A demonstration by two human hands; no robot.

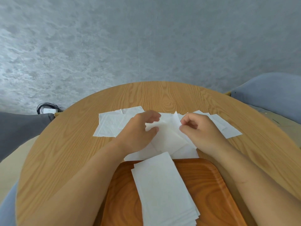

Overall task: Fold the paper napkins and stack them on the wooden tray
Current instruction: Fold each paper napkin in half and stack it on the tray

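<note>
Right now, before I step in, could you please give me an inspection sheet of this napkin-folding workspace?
Surface: round wooden table, light grain.
Job's things: wooden tray at the near edge, carrying a stack of folded napkins; unfolded napkins spread left and right beyond it; centre napkin mid-fold.
Clutter: nothing seen.
Grips: left grip holds the centre napkin's left edge; right grip pinches its raised fold.
Cables: coiled black cable with a white adapter, beyond the table's left side.
Surroundings: blue-grey chair on the right; dark grey seat on the left.
</note>
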